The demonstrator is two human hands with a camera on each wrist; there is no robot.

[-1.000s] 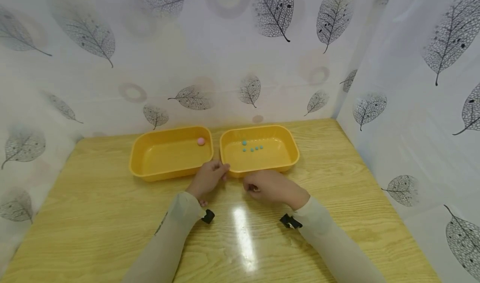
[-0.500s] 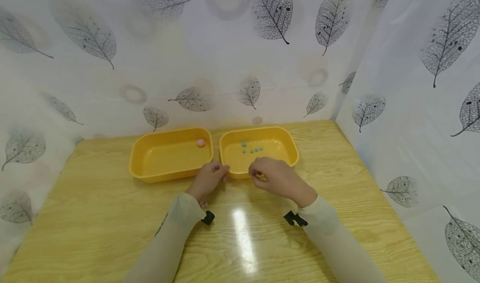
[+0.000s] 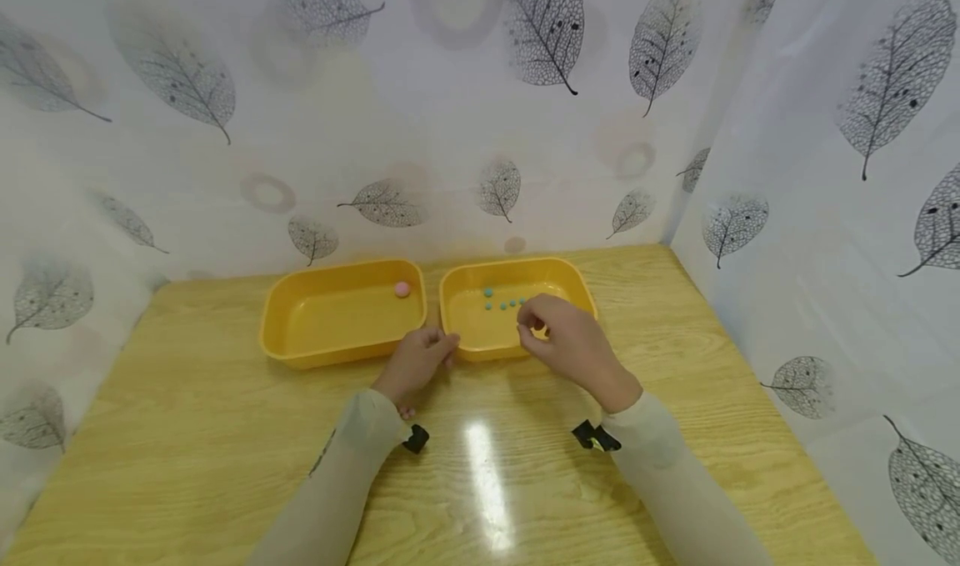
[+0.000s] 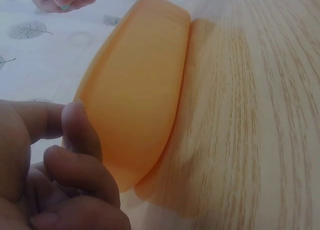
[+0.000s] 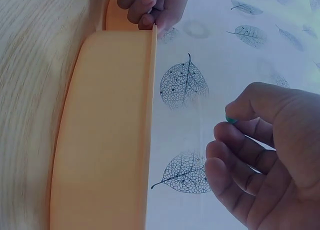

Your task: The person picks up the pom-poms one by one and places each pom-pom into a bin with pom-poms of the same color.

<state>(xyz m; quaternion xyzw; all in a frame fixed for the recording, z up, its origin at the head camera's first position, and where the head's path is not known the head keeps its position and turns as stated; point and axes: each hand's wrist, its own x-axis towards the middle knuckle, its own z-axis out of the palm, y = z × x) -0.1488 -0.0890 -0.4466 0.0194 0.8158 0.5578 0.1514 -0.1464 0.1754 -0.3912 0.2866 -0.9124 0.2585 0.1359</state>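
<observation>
My right hand point(image 3: 570, 343) is raised over the front right part of the right yellow tray point(image 3: 476, 331). It pinches a small teal ball point(image 5: 230, 119) between thumb and index finger; the ball is mostly covered by the fingertips. Several teal balls point(image 3: 488, 293) lie in that tray, one larger than the others. My left hand point(image 3: 416, 359) grips the rim at the tray's front left corner, its other fingers curled against the outer wall in the left wrist view.
To the left stands another yellow tray point(image 3: 330, 320) with a pink ball point(image 3: 402, 289) at its back right. Small pink pieces point(image 3: 407, 413) lie on the wooden table point(image 3: 225, 441) beside my left wrist. A leaf-print curtain point(image 3: 450, 116) surrounds the table's back and sides.
My right hand has risen from the table in front of the right tray and moved rightward and forward over it. My left hand has stayed at the corner.
</observation>
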